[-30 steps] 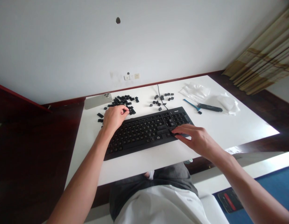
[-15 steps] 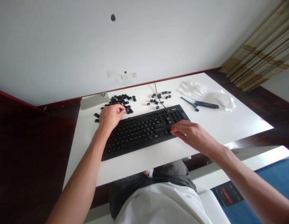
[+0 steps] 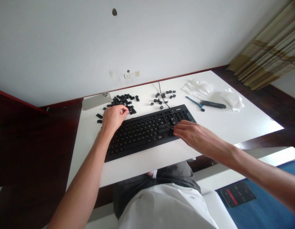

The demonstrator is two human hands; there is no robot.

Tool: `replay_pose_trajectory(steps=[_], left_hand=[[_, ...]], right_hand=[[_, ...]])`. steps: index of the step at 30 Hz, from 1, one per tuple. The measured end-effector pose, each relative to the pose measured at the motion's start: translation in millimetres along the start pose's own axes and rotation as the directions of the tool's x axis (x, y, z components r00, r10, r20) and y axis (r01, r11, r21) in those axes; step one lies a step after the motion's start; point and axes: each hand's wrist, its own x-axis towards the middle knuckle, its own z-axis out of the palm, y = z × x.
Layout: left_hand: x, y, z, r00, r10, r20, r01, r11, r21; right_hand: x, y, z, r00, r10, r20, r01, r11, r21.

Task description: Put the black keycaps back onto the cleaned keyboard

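A black keyboard (image 3: 142, 133) lies on the white table, most of its keys stripped down to bare sockets. My left hand (image 3: 114, 117) hovers above its upper left edge, thumb and fingers pinched on a small black keycap (image 3: 124, 110), only partly visible. Just beyond it spreads a heap of loose black keycaps (image 3: 123, 99). My right hand (image 3: 189, 131) rests at the keyboard's lower right, by the arrow-key area, with fingertips pressed together. Whatever they grip is hidden by the fingers.
Behind the keyboard, more loose keycaps (image 3: 159, 101) lie around its cable (image 3: 161, 90). A phone (image 3: 96, 101) sits at the back left. On the right are a blue brush (image 3: 194, 101), a dark tool (image 3: 213, 104) and crumpled clear plastic bags (image 3: 198, 87).
My right hand's fingers have drawn together and shifted slightly left over the lower right keys. My left hand keeps its pinch by the heap. The view has tilted a little.
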Motion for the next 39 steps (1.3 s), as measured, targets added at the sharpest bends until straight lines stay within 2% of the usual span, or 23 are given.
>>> replay_pose_trajectory(steps=[4, 9, 11, 19, 23, 25, 28, 32, 35, 39], left_hand=[[0.1, 2.2, -2.2, 1.0, -0.021, 0.01, 0.021, 1.0, 0.006], [-0.6, 5.5, -7.4, 0.999, -0.044, 0.025, 0.044, 0.999, 0.011], [-1.0, 5.6, -9.0, 0.999, -0.05, 0.018, 0.05, 0.999, 0.005], [-0.6, 2.0, -11.5, 0.999, -0.038, -0.007, 0.038, 0.999, -0.009], [-1.0, 2.1, -10.7, 0.999, -0.03, -0.012, 0.03, 0.999, -0.019], [-1.5, 2.9, -11.0, 1.0, -0.022, -0.011, 0.022, 1.0, -0.014], [-2.1, 4.5, -12.9, 1.0, -0.01, -0.02, 0.01, 1.0, 0.006], [-1.6, 2.6, -14.8, 0.999, -0.026, -0.031, 0.027, 0.999, 0.028], [0.5, -2.8, -13.8, 0.999, -0.035, -0.04, 0.036, 0.999, 0.035], [2.3, -8.3, -13.0, 0.999, -0.023, -0.031, 0.024, 0.999, 0.033]], right_hand=[[1.0, -2.3, -2.6, 0.999, -0.035, 0.014, 0.036, 0.998, -0.057], [6.1, -8.4, -0.6, 0.99, -0.136, -0.018, 0.126, 0.95, -0.285], [7.2, -9.5, 1.5, 0.987, -0.16, -0.034, 0.14, 0.935, -0.326], [-12.6, -17.3, 21.8, 0.956, -0.15, -0.253, 0.048, 0.929, -0.366], [-25.5, -20.4, 34.5, 0.945, -0.112, -0.306, -0.005, 0.934, -0.357], [-30.1, -18.4, 40.0, 0.949, -0.069, -0.308, -0.034, 0.948, -0.317], [-33.3, -10.6, 44.8, 0.943, 0.055, -0.329, -0.101, 0.987, -0.127], [-23.6, 6.7, 35.8, 0.906, 0.166, -0.389, -0.139, 0.986, 0.096], [1.9, 31.6, 13.1, 0.853, 0.226, -0.47, -0.143, 0.968, 0.206], [58.3, 90.4, -19.8, 0.75, 0.339, -0.568, -0.121, 0.915, 0.386]])
